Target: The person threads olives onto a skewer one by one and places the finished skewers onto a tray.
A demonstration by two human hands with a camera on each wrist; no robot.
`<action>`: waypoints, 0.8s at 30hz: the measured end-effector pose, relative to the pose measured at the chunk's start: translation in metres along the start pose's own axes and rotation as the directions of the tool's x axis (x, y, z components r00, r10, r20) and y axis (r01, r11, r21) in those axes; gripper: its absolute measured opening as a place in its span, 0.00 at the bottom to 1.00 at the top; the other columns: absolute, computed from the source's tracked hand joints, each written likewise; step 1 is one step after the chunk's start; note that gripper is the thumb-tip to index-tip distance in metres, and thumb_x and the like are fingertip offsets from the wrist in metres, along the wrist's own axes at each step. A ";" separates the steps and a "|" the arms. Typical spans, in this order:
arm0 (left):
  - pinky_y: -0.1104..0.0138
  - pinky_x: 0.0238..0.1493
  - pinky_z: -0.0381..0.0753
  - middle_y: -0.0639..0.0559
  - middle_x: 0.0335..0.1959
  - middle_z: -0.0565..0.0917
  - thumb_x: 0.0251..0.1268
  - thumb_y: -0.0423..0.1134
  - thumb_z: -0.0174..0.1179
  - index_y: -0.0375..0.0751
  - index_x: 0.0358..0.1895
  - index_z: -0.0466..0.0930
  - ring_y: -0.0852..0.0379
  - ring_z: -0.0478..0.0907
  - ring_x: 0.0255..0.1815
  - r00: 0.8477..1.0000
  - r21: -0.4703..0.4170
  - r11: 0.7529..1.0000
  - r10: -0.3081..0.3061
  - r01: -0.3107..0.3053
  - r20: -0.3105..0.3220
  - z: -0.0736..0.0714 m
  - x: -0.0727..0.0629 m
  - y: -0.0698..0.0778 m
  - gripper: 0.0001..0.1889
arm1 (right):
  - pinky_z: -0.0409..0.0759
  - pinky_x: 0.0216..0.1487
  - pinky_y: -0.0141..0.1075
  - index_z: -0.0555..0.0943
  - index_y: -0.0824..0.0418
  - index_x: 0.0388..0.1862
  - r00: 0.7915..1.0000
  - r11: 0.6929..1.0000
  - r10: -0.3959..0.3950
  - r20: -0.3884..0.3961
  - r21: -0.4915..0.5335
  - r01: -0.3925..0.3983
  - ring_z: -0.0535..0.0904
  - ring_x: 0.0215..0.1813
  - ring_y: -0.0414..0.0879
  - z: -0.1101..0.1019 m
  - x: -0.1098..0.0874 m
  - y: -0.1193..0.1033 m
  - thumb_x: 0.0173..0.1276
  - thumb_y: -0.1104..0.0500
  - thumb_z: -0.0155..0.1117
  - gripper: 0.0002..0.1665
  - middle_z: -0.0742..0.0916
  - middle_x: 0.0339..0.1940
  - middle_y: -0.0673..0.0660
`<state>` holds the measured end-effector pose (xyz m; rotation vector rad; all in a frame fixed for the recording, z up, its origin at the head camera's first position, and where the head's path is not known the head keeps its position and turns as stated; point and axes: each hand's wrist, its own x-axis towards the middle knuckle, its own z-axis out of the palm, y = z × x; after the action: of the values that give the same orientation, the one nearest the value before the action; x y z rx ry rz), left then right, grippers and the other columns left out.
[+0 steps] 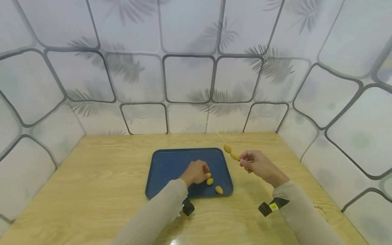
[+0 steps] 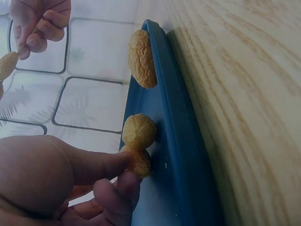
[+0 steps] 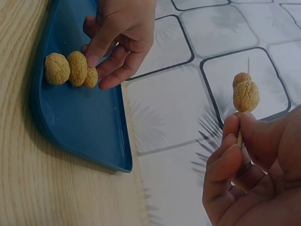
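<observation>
Over the blue tray, my left hand (image 1: 197, 172) pinches a wrinkled golden food ball (image 2: 137, 162) between thumb and fingertip. Right beside it lies a second ball (image 1: 210, 181), and a third ball (image 1: 218, 190) sits closer to the tray's near right corner. My right hand (image 1: 253, 164) grips a thin wooden skewer (image 1: 213, 129) at its lower end, to the right of the tray and raised. Two similar balls (image 3: 246, 95) are threaded on that skewer just above my fingers. Its bare upper part slants away toward the wall.
The blue tray (image 1: 171, 170) has a low raised rim and rests on a light wood-grain table (image 1: 110, 170). Patterned wall panels (image 1: 188, 78) stand behind the table and along both sides. A small black device (image 1: 265, 209) is strapped to each wrist.
</observation>
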<state>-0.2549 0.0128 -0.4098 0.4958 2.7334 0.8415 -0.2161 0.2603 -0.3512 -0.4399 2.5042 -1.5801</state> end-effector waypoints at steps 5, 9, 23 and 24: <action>0.65 0.27 0.81 0.45 0.44 0.82 0.65 0.31 0.62 0.39 0.51 0.81 0.55 0.80 0.24 0.999 -0.070 0.997 -0.025 0.026 0.023 -0.002 -0.002 0.001 0.12 | 0.73 0.27 0.32 0.74 0.73 0.41 1.000 1.000 0.003 -0.003 -0.005 -0.003 0.69 0.27 0.43 -0.001 0.000 0.002 0.74 0.70 0.52 0.04 0.79 0.32 0.58; 0.66 0.23 0.80 0.43 0.48 0.81 0.68 0.32 0.59 0.39 0.54 0.80 0.56 0.78 0.21 0.999 -0.176 0.984 -0.031 0.035 0.025 -0.006 -0.005 -0.004 0.13 | 0.74 0.27 0.33 0.74 0.73 0.42 1.000 1.000 0.007 0.001 0.011 -0.007 0.69 0.27 0.43 0.000 -0.002 0.000 0.74 0.70 0.52 0.04 0.78 0.32 0.57; 0.60 0.46 0.84 0.37 0.57 0.73 0.70 0.25 0.55 0.31 0.61 0.72 0.40 0.78 0.52 0.997 -0.680 0.729 0.055 -0.078 -0.055 -0.045 -0.018 -0.014 0.18 | 0.73 0.28 0.33 0.74 0.72 0.41 1.000 1.000 -0.029 0.003 -0.006 0.029 0.69 0.27 0.43 -0.003 -0.002 -0.001 0.74 0.71 0.52 0.04 0.78 0.32 0.57; 0.60 0.46 0.84 0.38 0.58 0.73 0.69 0.25 0.55 0.33 0.61 0.72 0.40 0.78 0.53 0.996 -0.687 0.722 0.053 -0.084 -0.066 -0.048 -0.019 -0.013 0.18 | 0.73 0.28 0.34 0.74 0.72 0.41 0.999 0.999 -0.035 0.004 -0.007 0.035 0.69 0.27 0.43 -0.003 -0.002 -0.001 0.74 0.71 0.52 0.04 0.78 0.32 0.57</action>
<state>-0.2558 -0.0286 -0.3766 0.4076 2.1819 1.7936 -0.2147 0.2630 -0.3495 -0.4895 2.5134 -1.5813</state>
